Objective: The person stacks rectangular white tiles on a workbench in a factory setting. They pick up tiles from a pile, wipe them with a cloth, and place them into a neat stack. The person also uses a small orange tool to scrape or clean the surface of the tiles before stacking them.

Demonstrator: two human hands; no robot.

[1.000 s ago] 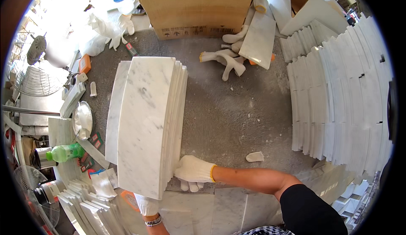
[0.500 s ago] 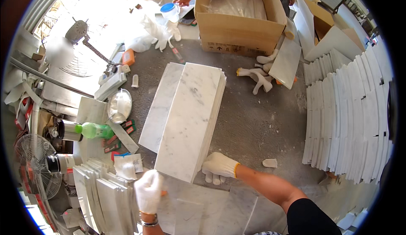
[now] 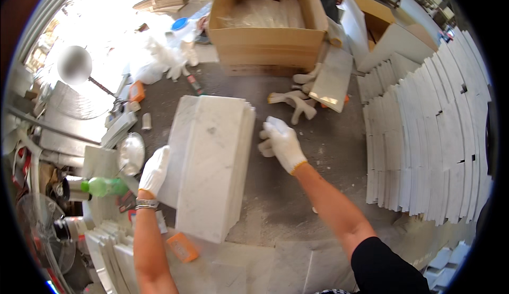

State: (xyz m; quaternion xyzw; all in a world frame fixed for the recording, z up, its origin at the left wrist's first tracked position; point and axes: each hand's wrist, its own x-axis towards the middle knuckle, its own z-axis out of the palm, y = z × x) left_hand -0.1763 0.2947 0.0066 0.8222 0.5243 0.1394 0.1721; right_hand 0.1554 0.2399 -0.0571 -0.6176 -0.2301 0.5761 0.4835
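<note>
A stack of white, grey-veined marble tiles point(image 3: 214, 161) stands on the dark worktop in front of me, one tile jutting out along its left side. My left hand point(image 3: 155, 172), in a white knit glove, is at the left edge of that jutting tile, with fingers stretched forward and close together. Whether they press on the tile is hard to see. To the right of the stack hovers my right hand point(image 3: 282, 143), also gloved, its fingers loosely bent and apart, holding nothing. An orange box-like block point(image 3: 182, 247) lies by the stack's near end.
A cardboard box point(image 3: 268, 45) holding clear plastic wrapping stands at the back. Loose gloves point(image 3: 297, 103) lie before a separate tile point(image 3: 333, 77). Many tiles stand in rows point(image 3: 424, 135) on the right. At left are a green bottle point(image 3: 106, 186), a silvery dish point(image 3: 131, 153) and fans.
Both hands have moved forward: the left to the stack's left edge, the right away from its near right corner, its fingers spreading. The view has shifted. The orange block now shows more fully.
</note>
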